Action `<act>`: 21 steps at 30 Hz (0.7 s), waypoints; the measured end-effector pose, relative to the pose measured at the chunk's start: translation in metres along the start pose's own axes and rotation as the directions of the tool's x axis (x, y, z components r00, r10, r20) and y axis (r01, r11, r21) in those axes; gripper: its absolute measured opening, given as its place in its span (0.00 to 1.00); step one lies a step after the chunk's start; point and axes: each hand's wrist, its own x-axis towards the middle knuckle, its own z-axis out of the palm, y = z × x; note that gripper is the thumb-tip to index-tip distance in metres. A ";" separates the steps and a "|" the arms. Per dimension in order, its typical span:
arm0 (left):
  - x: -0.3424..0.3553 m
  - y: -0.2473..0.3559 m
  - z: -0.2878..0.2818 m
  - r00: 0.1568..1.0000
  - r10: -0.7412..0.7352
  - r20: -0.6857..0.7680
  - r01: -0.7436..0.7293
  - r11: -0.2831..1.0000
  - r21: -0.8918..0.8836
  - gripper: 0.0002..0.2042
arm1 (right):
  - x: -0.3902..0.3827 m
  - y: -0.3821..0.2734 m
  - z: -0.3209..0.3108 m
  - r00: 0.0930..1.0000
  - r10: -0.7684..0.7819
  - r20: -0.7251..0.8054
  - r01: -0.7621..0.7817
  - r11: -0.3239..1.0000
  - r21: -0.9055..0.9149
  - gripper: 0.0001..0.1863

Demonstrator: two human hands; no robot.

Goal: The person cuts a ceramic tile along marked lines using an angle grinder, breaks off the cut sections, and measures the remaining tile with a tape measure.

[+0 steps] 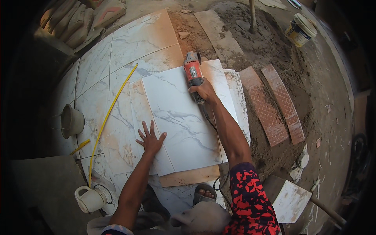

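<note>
My right hand [204, 91] is wrapped round the body of a red and black angle grinder [193, 71]. The grinder's disc end points away from me, at the far edge of a white tile with grey marble veins [184, 117]. On the near left part of that tile my left hand [150, 139] lies flat with its fingers spread, holding nothing. A thin line runs along the tile's left side, by my left hand. The grinder's cord [212, 124] trails back under my right forearm. More pale tile edges [239, 96] show beneath the tile.
Laid marble tiles [137, 37] spread ahead and left. A bent yellow strip [107, 111], a grey bucket [71, 120] and a white jug [92, 198] lie left. Brownish-red patterned tile strips [264, 105], dark mortar [243, 23] and a white tub [302, 30] are right. Sacks [74, 21] sit far left.
</note>
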 end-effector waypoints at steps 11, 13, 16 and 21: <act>-0.001 0.002 -0.001 1.000 -0.005 0.029 0.006 0.999 -0.037 0.47 | -0.003 -0.004 -0.003 1.000 0.020 0.002 -0.020 1.000 -0.020 0.21; -0.001 -0.001 0.000 1.000 -0.006 0.021 0.007 1.000 -0.030 0.47 | -0.003 -0.007 -0.003 0.999 0.026 0.038 -0.027 1.000 0.010 0.21; -0.001 -0.001 -0.001 1.000 -0.007 0.018 0.008 1.000 -0.028 0.47 | -0.004 -0.007 -0.003 1.000 0.018 0.023 -0.018 1.000 0.023 0.21; -0.001 0.001 -0.001 1.000 0.000 0.017 0.000 0.999 -0.034 0.47 | 0.002 -0.001 -0.002 0.999 0.033 0.000 -0.033 0.999 -0.014 0.22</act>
